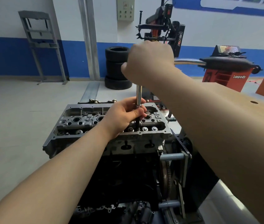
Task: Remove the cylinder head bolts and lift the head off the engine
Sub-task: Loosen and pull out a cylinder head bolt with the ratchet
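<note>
Your left hand [124, 113] curls round the lower part of the extension [138, 101], thumb and fingers pinching the shaft just above where it goes down into the head [108, 125]. The extension stands upright, its chrome upper part running from your left hand up to your right hand [149, 62]. Your right hand is closed in a fist over the top of the tool, gripping the ratchet [217, 63] at its head end; the chrome bar and black grip of the ratchet stick out to the right, level, past your wrist.

The head sits on top of the engine [128, 175], still seated on the dark block, in the middle of the view. The socket end of the extension goes into a hole near the right end of the head, on the side nearer you; the bolt itself is hidden by the tool and your fingers. Valve springs and open bores show along the top of the head. The engine is held by a stand [181, 159] on its right side, with a toothed flywheel [167, 173] between block and stand.

Behind, a stack of tyres [117, 67] stands on the floor by the blue and white wall. To its right are a tyre changer [162, 25] and a red wheel balancer [226, 73]. A grey rack [40, 44] leans against the wall on the left
</note>
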The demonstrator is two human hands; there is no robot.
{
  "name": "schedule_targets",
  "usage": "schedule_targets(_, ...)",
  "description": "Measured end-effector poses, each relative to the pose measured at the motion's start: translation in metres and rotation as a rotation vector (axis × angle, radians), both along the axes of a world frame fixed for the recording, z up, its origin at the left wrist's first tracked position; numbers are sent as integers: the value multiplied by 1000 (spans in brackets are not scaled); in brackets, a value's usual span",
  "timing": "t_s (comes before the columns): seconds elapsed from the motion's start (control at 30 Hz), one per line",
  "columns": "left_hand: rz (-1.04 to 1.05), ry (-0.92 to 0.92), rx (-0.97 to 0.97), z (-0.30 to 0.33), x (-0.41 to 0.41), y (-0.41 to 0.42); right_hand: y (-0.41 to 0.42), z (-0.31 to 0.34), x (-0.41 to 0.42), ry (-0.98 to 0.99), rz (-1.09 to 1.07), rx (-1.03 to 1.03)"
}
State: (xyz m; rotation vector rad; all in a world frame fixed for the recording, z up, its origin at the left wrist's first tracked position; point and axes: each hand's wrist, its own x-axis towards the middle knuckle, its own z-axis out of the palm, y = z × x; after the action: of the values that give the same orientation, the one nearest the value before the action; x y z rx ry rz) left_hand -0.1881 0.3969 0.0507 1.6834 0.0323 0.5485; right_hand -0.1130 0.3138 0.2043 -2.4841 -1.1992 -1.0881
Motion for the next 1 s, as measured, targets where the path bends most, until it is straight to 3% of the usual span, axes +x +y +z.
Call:
schedule_targets(0.1, 5, 3, -20, -1, 2, 2, 6, 2, -8, -115, -71, -90)
schedule_targets(0.2, 7, 21, 8, -1, 4, 2, -4, 5, 4, -65, 75, -60)
schedule_targets(0.33, -40, 41, 89, 0, 4, 1, -27, 3, 19, 391, 438, 97)
schedule_targets(0.37, -42, 43, 100, 0, 3, 1, -28, 3, 18, 431, 452, 124)
schedule_targets(0.53, 6, 30, 58, 0, 4, 1, -9, 9, 6, 63, -29, -61)
schedule_targets(0.6, 7, 19, 16, 0, 4, 1, 1, 9, -3, -32, -101, -132)
schedule_targets(0.77, 3, 24, 67, 3, 0, -3, -5, 2, 3, -131, 96, -55)
schedule_targets(0.9, -43, 59, 151, 8, -2, -8, -26, -5, 17, 179, 448, 138)
schedule_targets(1.0, -29, 58, 127, 8, -3, -8, -21, -3, 15, 157, 269, 136)
